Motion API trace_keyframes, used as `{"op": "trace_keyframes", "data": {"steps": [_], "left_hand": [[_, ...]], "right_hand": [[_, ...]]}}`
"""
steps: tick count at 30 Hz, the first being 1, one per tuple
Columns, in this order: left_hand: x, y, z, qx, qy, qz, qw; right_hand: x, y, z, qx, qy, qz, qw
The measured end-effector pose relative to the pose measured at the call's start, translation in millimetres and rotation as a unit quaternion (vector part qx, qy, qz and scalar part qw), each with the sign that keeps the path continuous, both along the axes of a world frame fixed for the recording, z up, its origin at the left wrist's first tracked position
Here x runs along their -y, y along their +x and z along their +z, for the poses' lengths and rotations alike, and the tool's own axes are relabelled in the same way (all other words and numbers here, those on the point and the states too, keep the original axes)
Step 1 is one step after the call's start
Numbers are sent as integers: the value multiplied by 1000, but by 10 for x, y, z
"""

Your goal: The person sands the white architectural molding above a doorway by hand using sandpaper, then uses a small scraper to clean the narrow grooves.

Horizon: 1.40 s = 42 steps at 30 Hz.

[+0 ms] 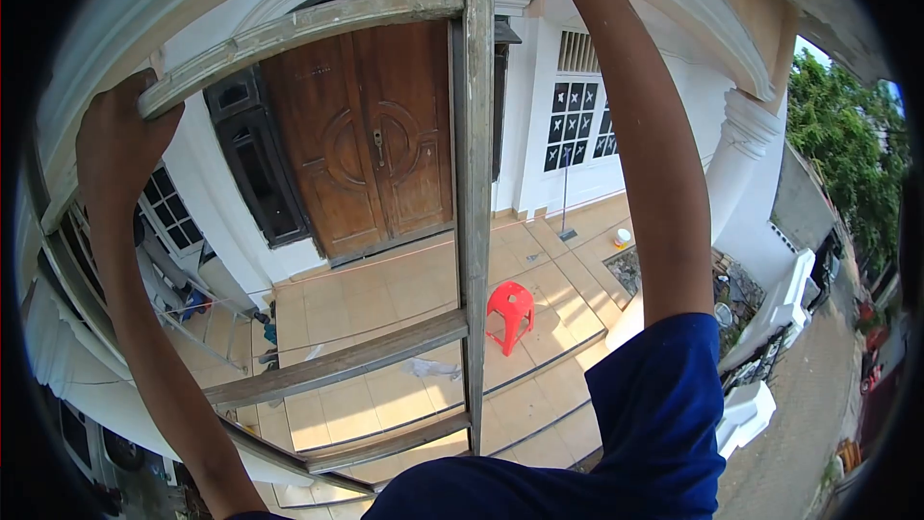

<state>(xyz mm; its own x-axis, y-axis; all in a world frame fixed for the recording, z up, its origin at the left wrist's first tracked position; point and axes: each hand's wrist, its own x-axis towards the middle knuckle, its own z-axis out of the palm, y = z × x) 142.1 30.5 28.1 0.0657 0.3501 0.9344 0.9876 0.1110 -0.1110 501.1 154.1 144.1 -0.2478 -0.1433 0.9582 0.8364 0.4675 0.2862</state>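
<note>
My left hand is closed around the left part of the upper rung of a worn wooden ladder. The ladder stands right in front of me, its right rail running from top to bottom of the view and more rungs below. My right arm reaches up past the right side of the ladder. It leaves the view at the top edge, so my right hand and whatever it touches are hidden.
Far below, a red plastic stool stands on the tiled porch before a brown wooden double door. A broom and a small white bucket are near the steps. A white column rises at the right.
</note>
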Motion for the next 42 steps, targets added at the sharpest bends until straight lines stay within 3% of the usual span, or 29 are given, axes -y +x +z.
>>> {"op": "trace_keyframes", "data": {"steps": [1,4,7,10,12,14,16,19,23,24,26,29,30,32,34,36,38,40,42], "left_hand": [[11,18,3,2,-2,-5,1000],[38,72,26,29,-24,6,999],[37,102,49,-39,-21,-80,996],[70,789,121,-41,-117,-148,981],[-85,1116,215,-58,-160,-185,968],[-209,1348,206,-84,-126,-231,961],[-268,1565,285,-113,-116,-246,956],[-247,1794,332,-92,-168,-197,962],[-304,1781,250,-54,-109,-213,969],[-317,1768,239,-55,-103,-221,968],[-330,1749,216,-56,-91,-239,965],[-261,1783,281,-33,-163,-218,962],[-250,1790,289,-36,-138,-216,966],[-247,1789,232,-53,-99,-216,970],[-235,1808,204,-53,-75,-205,974],[-242,1837,203,-53,-63,-195,977],[-243,1869,204,-47,-65,-181,980],[-153,1915,222,-47,-74,-170,981],[-94,1961,206,-45,-79,-162,983]], "right_hand": [[-104,59,-138,31,105,34,993],[133,329,-301,125,-72,72,987],[190,477,-216,26,2,149,988],[-24,302,-112,49,132,78,987],[-346,95,-337,29,212,67,975],[-282,108,-589,65,123,81,987],[-6,160,-772,49,-109,21,993],[34,205,-540,-78,65,232,967],[-149,19,-310,24,161,6,987],[-196,-35,-413,25,184,12,982],[-140,9,-627,66,43,66,995],[114,177,-709,78,31,30,996],[137,200,-521,6,115,103,988],[153,233,-85,-50,180,124,974],[125,138,85,17,67,84,994],[134,60,71,20,-3,-6,1000],[242,88,70,1,-73,-9,997],[119,74,126,20,0,0,1000],[161,124,156,19,-48,-49,997]]}}
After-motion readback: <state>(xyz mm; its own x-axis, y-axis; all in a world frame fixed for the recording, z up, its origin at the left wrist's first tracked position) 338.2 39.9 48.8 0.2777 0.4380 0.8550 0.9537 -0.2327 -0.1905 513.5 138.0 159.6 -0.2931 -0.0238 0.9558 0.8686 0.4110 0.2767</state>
